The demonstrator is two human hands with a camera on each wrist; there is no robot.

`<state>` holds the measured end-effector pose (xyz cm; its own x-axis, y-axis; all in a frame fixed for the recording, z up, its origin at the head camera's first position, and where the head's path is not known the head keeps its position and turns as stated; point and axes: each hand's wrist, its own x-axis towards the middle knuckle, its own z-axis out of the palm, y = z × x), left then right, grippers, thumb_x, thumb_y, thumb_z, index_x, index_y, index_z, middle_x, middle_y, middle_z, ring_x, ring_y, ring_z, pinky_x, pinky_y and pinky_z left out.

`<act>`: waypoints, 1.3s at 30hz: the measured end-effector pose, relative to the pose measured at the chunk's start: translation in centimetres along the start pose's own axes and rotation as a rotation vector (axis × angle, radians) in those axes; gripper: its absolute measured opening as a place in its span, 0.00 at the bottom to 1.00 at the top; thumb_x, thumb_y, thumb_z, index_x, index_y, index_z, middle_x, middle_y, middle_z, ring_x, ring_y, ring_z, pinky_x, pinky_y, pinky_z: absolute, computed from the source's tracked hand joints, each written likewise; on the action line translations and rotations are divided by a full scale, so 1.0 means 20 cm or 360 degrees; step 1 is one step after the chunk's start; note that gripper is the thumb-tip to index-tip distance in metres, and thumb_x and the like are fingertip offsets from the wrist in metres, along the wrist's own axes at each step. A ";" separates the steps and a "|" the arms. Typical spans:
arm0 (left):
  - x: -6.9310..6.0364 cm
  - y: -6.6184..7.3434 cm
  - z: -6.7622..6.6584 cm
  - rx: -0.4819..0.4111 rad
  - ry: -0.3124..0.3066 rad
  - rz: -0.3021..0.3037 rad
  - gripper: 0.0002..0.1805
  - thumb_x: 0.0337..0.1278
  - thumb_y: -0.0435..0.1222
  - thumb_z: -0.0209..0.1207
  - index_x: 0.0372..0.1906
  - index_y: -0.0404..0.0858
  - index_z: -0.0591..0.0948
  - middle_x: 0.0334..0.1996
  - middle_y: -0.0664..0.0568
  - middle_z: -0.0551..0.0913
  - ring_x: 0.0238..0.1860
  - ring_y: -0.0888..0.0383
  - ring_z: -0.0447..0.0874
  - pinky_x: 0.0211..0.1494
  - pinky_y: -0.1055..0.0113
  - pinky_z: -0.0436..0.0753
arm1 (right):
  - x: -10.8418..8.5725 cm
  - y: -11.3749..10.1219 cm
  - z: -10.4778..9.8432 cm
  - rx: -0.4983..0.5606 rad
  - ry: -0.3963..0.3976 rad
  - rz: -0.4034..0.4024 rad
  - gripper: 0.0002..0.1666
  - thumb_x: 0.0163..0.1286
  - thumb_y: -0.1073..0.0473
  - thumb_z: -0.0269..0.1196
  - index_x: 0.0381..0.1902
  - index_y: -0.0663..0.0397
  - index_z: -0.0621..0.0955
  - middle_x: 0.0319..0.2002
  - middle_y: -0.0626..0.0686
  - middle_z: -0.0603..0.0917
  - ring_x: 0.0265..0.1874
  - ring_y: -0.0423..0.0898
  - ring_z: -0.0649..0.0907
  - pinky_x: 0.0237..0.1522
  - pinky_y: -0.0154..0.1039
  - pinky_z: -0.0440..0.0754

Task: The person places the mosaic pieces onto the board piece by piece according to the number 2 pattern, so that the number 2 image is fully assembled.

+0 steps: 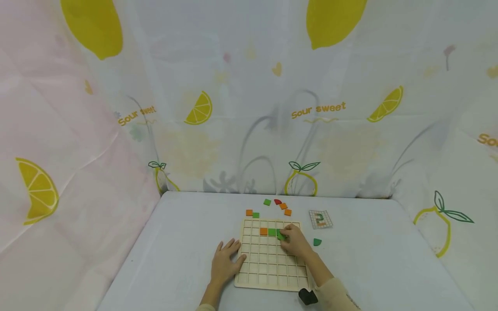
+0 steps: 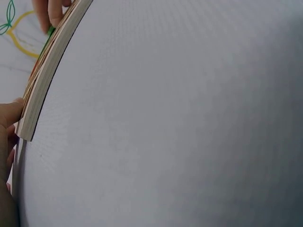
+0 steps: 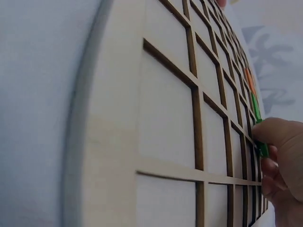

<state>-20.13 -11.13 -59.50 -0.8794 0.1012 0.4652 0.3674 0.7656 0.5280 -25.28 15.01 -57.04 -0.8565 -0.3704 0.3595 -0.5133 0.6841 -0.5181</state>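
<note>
A pale wooden grid board (image 1: 258,268) lies flat on the white table. In its upper rows sit an orange square tile (image 1: 263,231) and a green square tile (image 1: 272,232). Just right of them, my right hand (image 1: 296,242) pinches a green piece (image 3: 262,149) between thumb and fingers, at the board's surface; the fingers partly cover it, so its full shape is hidden. My left hand (image 1: 225,264) lies at the board's left edge with fingers spread, its thumb touching the rim. Only part of that hand (image 2: 8,116) shows in the left wrist view.
Beyond the board lie loose orange (image 1: 288,212) and green (image 1: 267,202) squares and a red piece (image 1: 277,201). A patterned card (image 1: 320,219) lies to the right, above a dark green rounded piece (image 1: 317,242). A black object (image 1: 308,296) is by the right sleeve.
</note>
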 end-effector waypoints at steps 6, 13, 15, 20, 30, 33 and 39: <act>0.00 -0.01 0.01 0.0000 0.0026 0.0015 0.22 0.41 0.40 0.68 0.44 0.33 0.84 0.45 0.46 0.85 0.52 0.47 0.81 0.65 0.45 0.67 | -0.02 -0.02 0.02 -0.0139 0.0128 -0.0085 0.15 0.55 0.69 0.66 0.41 0.73 0.82 0.38 0.59 0.81 0.39 0.54 0.80 0.41 0.47 0.82; 0.00 -0.02 0.02 -0.0004 0.0038 0.0035 0.22 0.40 0.40 0.68 0.44 0.33 0.84 0.44 0.46 0.85 0.52 0.47 0.81 0.65 0.44 0.68 | -0.03 -0.05 0.03 -0.0219 0.0278 -0.0244 0.17 0.55 0.71 0.66 0.44 0.70 0.81 0.40 0.59 0.80 0.39 0.53 0.78 0.40 0.47 0.80; 0.00 -0.02 0.02 -0.0004 0.0044 0.0036 0.22 0.40 0.40 0.68 0.44 0.33 0.84 0.44 0.46 0.85 0.51 0.47 0.81 0.65 0.44 0.68 | -0.03 -0.06 0.04 -0.0221 0.0253 -0.0258 0.17 0.55 0.71 0.66 0.45 0.68 0.81 0.41 0.58 0.80 0.40 0.53 0.77 0.40 0.47 0.80; -0.01 -0.01 0.01 -0.0015 0.0035 0.0031 0.22 0.40 0.39 0.68 0.44 0.33 0.84 0.44 0.46 0.85 0.51 0.47 0.81 0.65 0.44 0.68 | -0.05 -0.07 0.05 -0.0206 0.0214 -0.0233 0.18 0.56 0.71 0.66 0.46 0.68 0.81 0.43 0.59 0.81 0.41 0.54 0.77 0.41 0.48 0.80; 0.00 -0.01 0.00 0.0006 0.0008 -0.0004 0.21 0.41 0.40 0.68 0.44 0.34 0.84 0.45 0.47 0.85 0.53 0.47 0.81 0.66 0.46 0.66 | -0.09 -0.05 0.06 -0.0252 0.0300 -0.0292 0.17 0.53 0.70 0.67 0.43 0.66 0.82 0.41 0.60 0.81 0.41 0.55 0.77 0.42 0.50 0.80; 0.00 -0.01 0.00 0.0007 0.0003 -0.0008 0.21 0.42 0.40 0.68 0.45 0.34 0.84 0.45 0.47 0.85 0.53 0.48 0.80 0.66 0.46 0.66 | -0.10 -0.05 0.06 -0.0264 0.0290 -0.0290 0.17 0.53 0.70 0.67 0.43 0.64 0.83 0.41 0.57 0.81 0.40 0.54 0.77 0.43 0.50 0.80; 0.00 -0.01 0.01 0.0001 0.0012 0.0002 0.22 0.42 0.40 0.68 0.45 0.34 0.84 0.45 0.47 0.85 0.53 0.47 0.81 0.66 0.45 0.66 | -0.12 -0.04 0.07 -0.0310 0.0331 -0.0327 0.16 0.52 0.69 0.68 0.41 0.61 0.84 0.38 0.53 0.82 0.36 0.48 0.76 0.39 0.44 0.80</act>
<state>-20.26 -11.17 -59.82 -0.8767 0.0973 0.4711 0.3681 0.7661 0.5269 -22.83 14.46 -58.54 -0.6966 -0.3905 0.6018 -0.6367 0.7232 -0.2678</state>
